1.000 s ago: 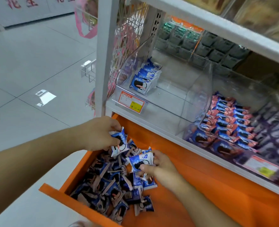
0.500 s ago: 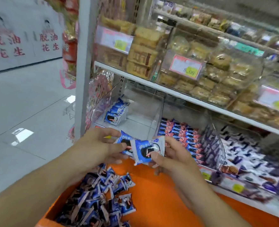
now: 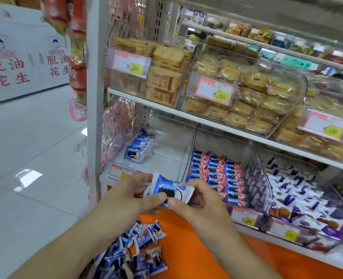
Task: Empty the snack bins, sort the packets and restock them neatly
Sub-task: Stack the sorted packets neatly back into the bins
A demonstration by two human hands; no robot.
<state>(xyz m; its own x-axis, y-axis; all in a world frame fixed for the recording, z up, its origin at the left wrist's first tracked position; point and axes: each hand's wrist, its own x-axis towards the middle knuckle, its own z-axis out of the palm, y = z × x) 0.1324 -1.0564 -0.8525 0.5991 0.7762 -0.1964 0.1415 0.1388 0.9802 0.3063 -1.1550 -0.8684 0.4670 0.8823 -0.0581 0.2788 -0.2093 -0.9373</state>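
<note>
Here we hold a blue-and-white cookie packet (image 3: pixel 167 191) between both hands, raised in front of the shelf. Our left hand (image 3: pixel 130 200) pinches its left end, thumb on the front and fingers curled behind; our right hand (image 3: pixel 198 202) pinches the right end the same way, with the thumb tip on the lower edge. There may be a second packet behind the first, but we cannot tell.

Below our hands, a loose heap of matching packets (image 3: pixel 132 252) lies in the orange tray (image 3: pixel 206 256). Behind the held packet, the clear bin (image 3: pixel 166 158) at the left end of the lower shelf holds only a short upright row of the same packets (image 3: pixel 139 146) against its left wall. The next bin to the right is filled with neat rows of blue-and-pink packets (image 3: pixel 218 174), and further right sit purple-and-white packets (image 3: pixel 299 196). On the upper shelf, clear bins of wrapped cakes (image 3: pixel 243 97) carry price tags (image 3: pixel 214 90).
</note>
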